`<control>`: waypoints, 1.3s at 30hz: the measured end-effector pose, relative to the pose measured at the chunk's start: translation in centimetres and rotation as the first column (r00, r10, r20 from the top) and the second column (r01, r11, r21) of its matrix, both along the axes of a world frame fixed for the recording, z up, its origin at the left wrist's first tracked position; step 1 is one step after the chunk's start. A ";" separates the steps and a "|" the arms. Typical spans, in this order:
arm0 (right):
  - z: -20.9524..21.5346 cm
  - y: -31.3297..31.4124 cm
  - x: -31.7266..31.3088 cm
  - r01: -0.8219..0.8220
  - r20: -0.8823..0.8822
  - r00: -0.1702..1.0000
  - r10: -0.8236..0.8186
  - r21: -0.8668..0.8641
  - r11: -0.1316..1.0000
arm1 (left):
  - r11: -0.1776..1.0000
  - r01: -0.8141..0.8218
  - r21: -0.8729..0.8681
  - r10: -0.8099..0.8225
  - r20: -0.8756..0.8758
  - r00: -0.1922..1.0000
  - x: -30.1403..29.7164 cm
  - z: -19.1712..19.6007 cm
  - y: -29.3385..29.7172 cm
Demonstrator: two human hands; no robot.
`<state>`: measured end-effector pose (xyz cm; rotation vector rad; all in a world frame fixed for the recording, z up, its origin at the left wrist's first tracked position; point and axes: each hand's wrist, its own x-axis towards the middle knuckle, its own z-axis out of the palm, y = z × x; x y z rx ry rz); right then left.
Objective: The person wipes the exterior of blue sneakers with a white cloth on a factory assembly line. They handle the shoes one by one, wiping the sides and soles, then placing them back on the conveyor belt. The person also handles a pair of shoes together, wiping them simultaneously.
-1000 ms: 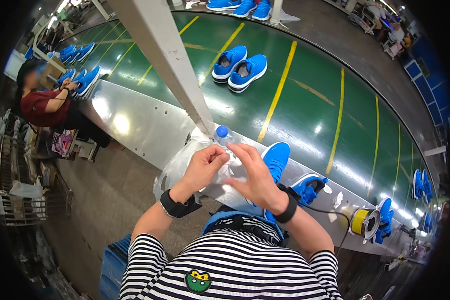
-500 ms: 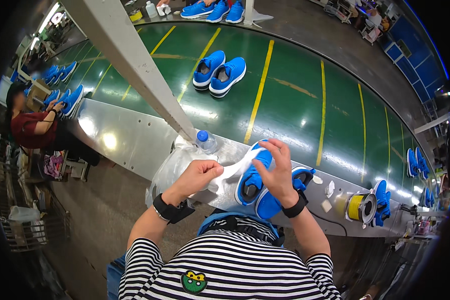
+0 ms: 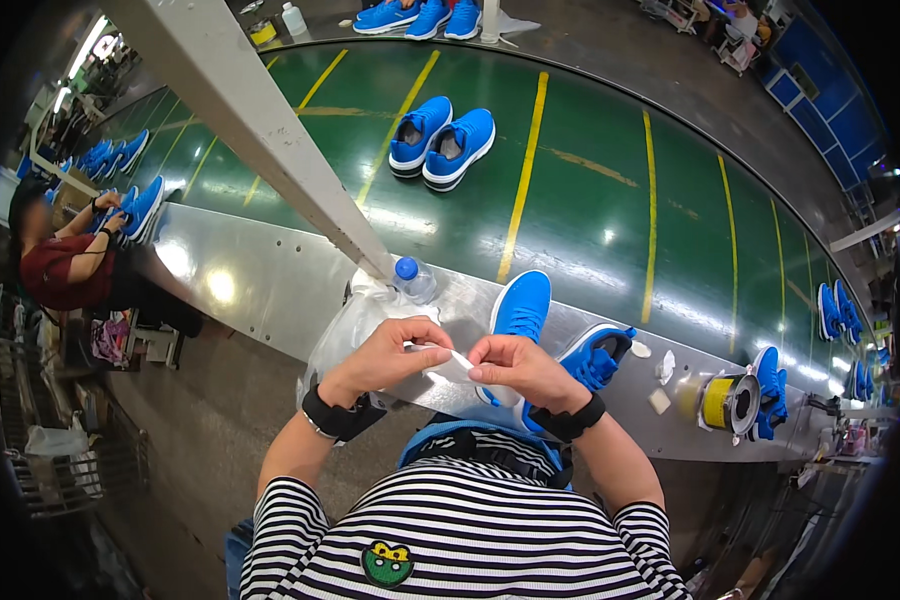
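A thin white strip of soft material, cloth or tissue, is pinched between both my hands. My left hand closes on one end, thumb against fingers; my right hand grips the other end close by. Just past my right hand a blue lace-up sports shoe lies on the metal ledge, toe pointing away, its heel part hidden by the hand. To its right sits a second blue shoe, also partly covered by my right wrist.
A capped clear bottle and a white plastic bag are by the slanted post. Beyond the ledge runs a green belt carrying a blue shoe pair. A yellow reel stands right; a co-worker handles shoes at left.
My right hand has come down and left, off the shoe, to meet my left hand. The white material, stretched out before, now shows only as a short strip.
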<state>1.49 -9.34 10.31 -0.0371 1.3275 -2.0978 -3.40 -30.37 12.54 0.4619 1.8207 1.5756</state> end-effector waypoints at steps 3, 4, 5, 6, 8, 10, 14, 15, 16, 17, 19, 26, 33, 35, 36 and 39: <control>1.1 -1.3 0.0 0.056 0.076 0.996 -0.046 -0.143 0.988 | 0.998 0.064 -0.002 -0.064 -0.098 0.993 -0.1 -0.1 -0.2; 1.0 -1.2 -0.1 0.011 0.086 0.996 -0.005 -0.070 0.997 | 0.996 0.094 -0.005 -0.094 -0.129 0.987 -0.3 -0.1 -0.4; 0.9 -1.0 -0.3 -0.036 0.098 0.995 0.035 0.003 0.999 | 0.997 0.081 -0.016 -0.083 -0.129 0.988 -0.3 0.0 -0.5; 0.7 -0.9 -0.3 -0.083 0.114 0.991 0.074 0.075 0.994 | 0.997 0.068 -0.027 -0.071 -0.129 0.989 -0.4 0.1 -0.6; 0.6 -0.7 -0.5 -0.086 0.152 0.986 0.067 0.122 0.989 | 0.999 0.029 -0.027 -0.032 -0.110 0.993 -0.5 0.2 -0.9; 0.4 -1.1 -0.4 -0.004 0.093 0.996 -0.001 0.049 0.999 | 1.000 -0.019 -0.004 0.019 -0.070 0.997 -0.4 -0.1 -1.2; -0.7 -3.6 0.2 0.309 -0.081 0.939 -0.334 -0.224 0.924 | 0.983 -0.143 0.113 0.112 0.248 0.962 0.3 -2.5 -0.9; -1.0 -4.1 0.0 0.364 -0.062 0.920 -0.388 -0.235 0.901 | 0.973 -0.170 0.156 0.118 0.294 0.948 0.6 -3.6 -0.5; -1.6 -4.3 -0.1 0.421 -0.042 0.896 -0.443 -0.245 0.874 | 0.961 -0.195 0.197 0.120 0.340 0.933 0.7 -4.5 0.2; -2.6 -4.3 -0.3 0.500 0.041 0.861 -0.507 -0.258 0.827 | 0.946 -0.264 0.186 0.219 0.234 0.947 0.9 -5.1 0.8; -3.1 -3.4 -0.7 0.536 -0.018 0.837 -0.547 -0.173 0.826 | 0.866 -0.494 -0.082 0.439 -0.350 0.828 0.2 -6.1 0.7; -3.6 -3.5 -1.1 0.634 -0.286 0.764 -0.578 0.174 0.753 | 0.781 -0.610 -0.133 0.368 -0.691 0.622 -4.6 -13.6 0.8; -3.0 -2.5 -1.5 0.815 -0.706 0.555 -0.439 0.355 0.459 | 0.890 -0.455 -0.032 0.257 -0.790 0.557 -4.5 -9.7 4.1; -2.9 -2.5 -1.8 0.834 -0.727 0.531 -0.435 0.357 0.422 | 0.909 -0.407 -0.087 0.130 -0.869 0.476 -4.8 -8.7 4.2; -3.1 -2.4 -1.7 0.833 -0.710 0.536 -0.457 0.359 0.421 | 0.915 -0.386 -0.115 0.068 -0.900 0.429 -4.9 -8.1 4.3; -3.5 -2.0 -1.4 0.831 -0.637 0.546 -0.544 0.333 0.445 | 0.884 -0.426 -0.193 -0.090 -0.964 0.249 -5.1 -6.4 4.8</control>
